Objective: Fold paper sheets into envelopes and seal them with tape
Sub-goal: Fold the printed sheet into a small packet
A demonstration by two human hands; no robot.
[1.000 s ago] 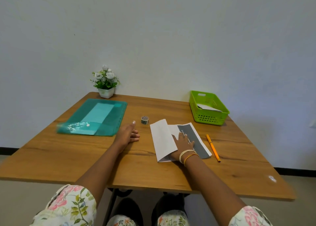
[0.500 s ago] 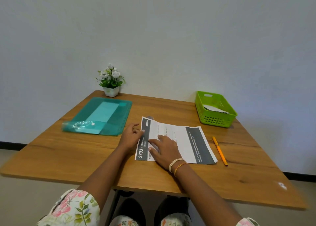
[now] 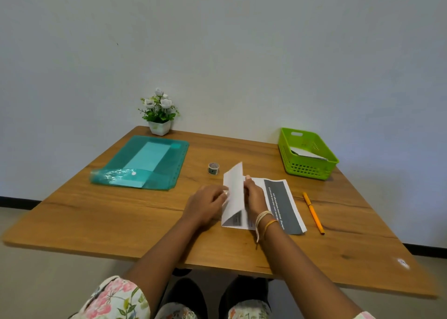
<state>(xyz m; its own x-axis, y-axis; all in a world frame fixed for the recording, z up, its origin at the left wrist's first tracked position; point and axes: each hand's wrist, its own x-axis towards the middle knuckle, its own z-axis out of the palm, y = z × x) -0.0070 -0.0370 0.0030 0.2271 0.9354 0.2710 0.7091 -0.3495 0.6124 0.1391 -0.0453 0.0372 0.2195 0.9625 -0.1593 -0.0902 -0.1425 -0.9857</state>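
Two hands work one printed paper sheet (image 3: pixel 278 202) just right of the middle of the wooden table (image 3: pixel 121 212). The sheet's left part is raised into a standing white flap, its fold line running along the tabletop, while the right part lies flat and shows a dark grey band with small white text. The left hand (image 3: pixel 205 204) sits at 9 o'clock of the flap with its fingers curled, fingertips against the flap's outer face; whether it pinches the edge cannot be told. The right hand (image 3: pixel 255 197) sits at 3 o'clock of the flap, resting on the flat part, fingers bent toward the flap's inner side; its grip is hidden by the paper. A small roll of tape (image 3: pixel 213 168) stands at 11 o'clock of the sheet, apart from it. An orange pen (image 3: pixel 313 212) lies at 3 o'clock, near the sheet's right edge. A green basket (image 3: pixel 312 168) holding folded paper is at 1 o'clock, a teal folder (image 3: pixel 179 164) at 10 o'clock, and a potted plant (image 3: pixel 159 114) beyond the folder.
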